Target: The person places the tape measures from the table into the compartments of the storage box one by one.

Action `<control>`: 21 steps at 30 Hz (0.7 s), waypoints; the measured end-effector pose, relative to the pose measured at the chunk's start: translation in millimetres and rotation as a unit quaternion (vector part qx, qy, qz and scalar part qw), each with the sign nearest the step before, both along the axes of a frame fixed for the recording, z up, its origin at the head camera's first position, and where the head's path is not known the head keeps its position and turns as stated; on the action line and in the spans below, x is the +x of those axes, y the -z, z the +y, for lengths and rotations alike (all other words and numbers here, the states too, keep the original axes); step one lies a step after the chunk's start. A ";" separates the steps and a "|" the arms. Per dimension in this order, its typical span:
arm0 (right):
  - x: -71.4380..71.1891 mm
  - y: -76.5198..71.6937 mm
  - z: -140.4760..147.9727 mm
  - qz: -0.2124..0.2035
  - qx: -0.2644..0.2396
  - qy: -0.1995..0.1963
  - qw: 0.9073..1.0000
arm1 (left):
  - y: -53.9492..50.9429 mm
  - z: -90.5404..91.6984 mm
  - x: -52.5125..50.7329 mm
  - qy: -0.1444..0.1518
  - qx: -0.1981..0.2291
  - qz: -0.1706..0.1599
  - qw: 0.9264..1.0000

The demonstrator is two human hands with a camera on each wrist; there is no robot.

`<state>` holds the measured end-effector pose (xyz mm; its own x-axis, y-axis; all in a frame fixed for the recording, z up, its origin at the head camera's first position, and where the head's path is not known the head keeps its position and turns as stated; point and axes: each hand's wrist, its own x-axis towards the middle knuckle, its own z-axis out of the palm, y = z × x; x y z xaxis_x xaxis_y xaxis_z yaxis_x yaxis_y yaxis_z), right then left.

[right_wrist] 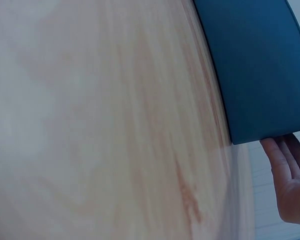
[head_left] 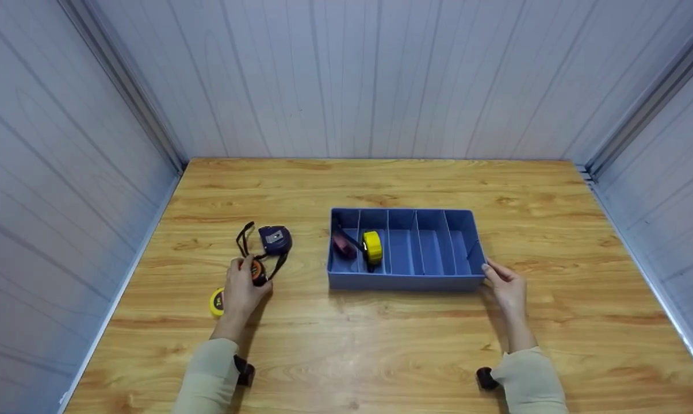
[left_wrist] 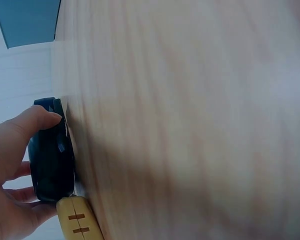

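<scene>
My left hand (head_left: 242, 290) grips a black tape measure (left_wrist: 52, 155) with an orange face, thumb on one side and fingers on the other, on the table at the left. A yellow tape measure (head_left: 216, 302) lies beside that hand, partly covered by it. Just beyond is a dark blue tape measure (head_left: 275, 239) with a black strap. On the right, my right hand (head_left: 508, 290) holds the near right corner of a blue divided box (head_left: 404, 282), thumb at the rim and fingers along the end wall. The leftmost compartment has a dark reddish tape measure (head_left: 344, 245); the second has a yellow-and-black tape measure (head_left: 372, 247).
The wood-grain table (head_left: 358, 345) carries the box and loose tape measures. Pale panel walls (head_left: 346, 80) stand at the back and both sides. A black strap (head_left: 279, 265) curves beside the left hand.
</scene>
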<state>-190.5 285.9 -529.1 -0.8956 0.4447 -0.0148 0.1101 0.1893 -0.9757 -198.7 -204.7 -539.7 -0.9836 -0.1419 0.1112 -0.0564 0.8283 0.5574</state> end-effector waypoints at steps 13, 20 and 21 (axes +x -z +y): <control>-3.1 6.7 1.0 -0.009 -0.003 0.000 1.000 | -7.5 6.0 3.1 0.015 0.006 0.067 0.998; -1.0 -1.3 -3.8 -0.007 -0.023 0.003 1.000 | -17.6 14.0 3.1 0.007 0.016 0.067 0.998; -1.0 -1.4 -4.0 -0.005 -0.022 0.004 1.000 | -19.2 15.3 3.4 0.006 0.018 0.064 0.998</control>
